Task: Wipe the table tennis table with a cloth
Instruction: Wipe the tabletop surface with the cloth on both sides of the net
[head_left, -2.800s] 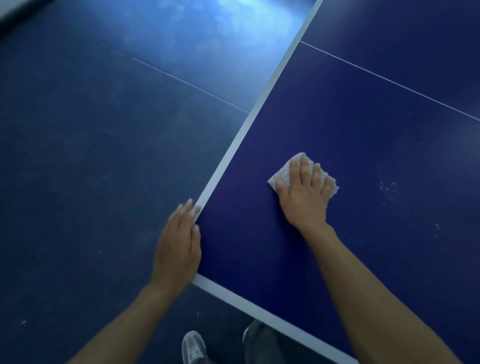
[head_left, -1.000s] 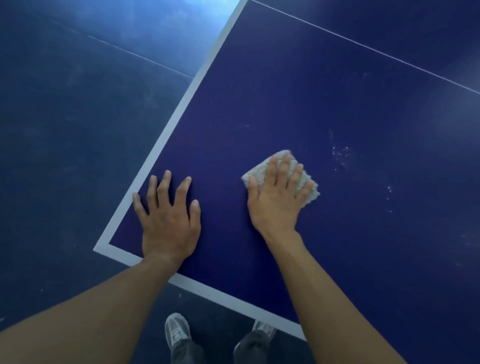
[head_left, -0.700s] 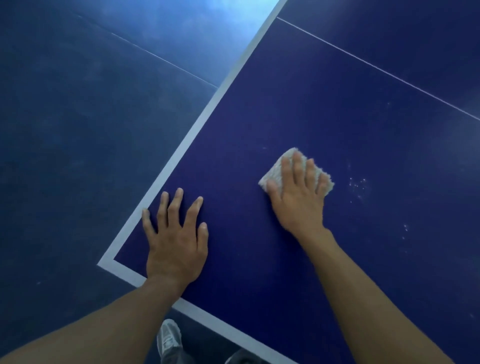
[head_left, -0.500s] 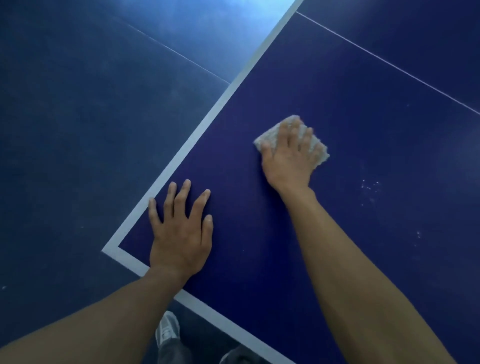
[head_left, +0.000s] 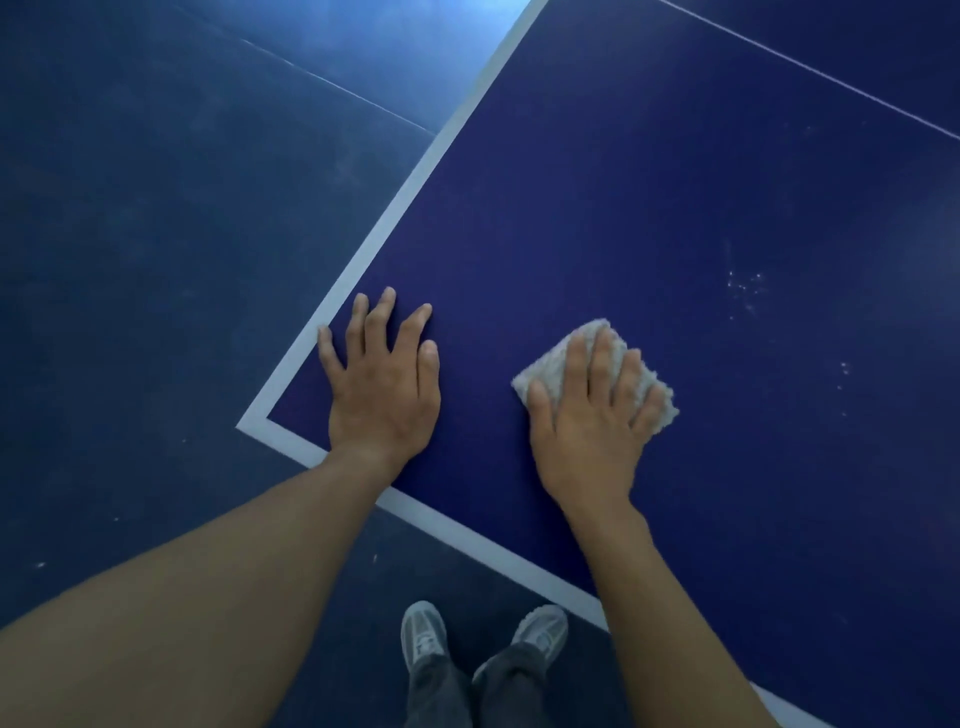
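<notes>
1. A dark blue floor (head_left: 156, 260) is filling the left side of the view.
2. A thin pale seam (head_left: 332, 85) is running across it.
3. Light (head_left: 441, 31) is glaring off it at the top.

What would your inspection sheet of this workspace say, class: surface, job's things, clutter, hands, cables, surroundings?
Surface: blue table tennis table, white edge lines, pale specks right of the cloth.
Job's things: pale folded cloth lying on the table.
Clutter: nothing seen.
Hands: left hand flat near the corner, fingers spread; right hand presses the cloth with straight fingers.
Cables: nothing seen.
Surroundings: dark blue floor; grey shoes beside the table end.
</notes>
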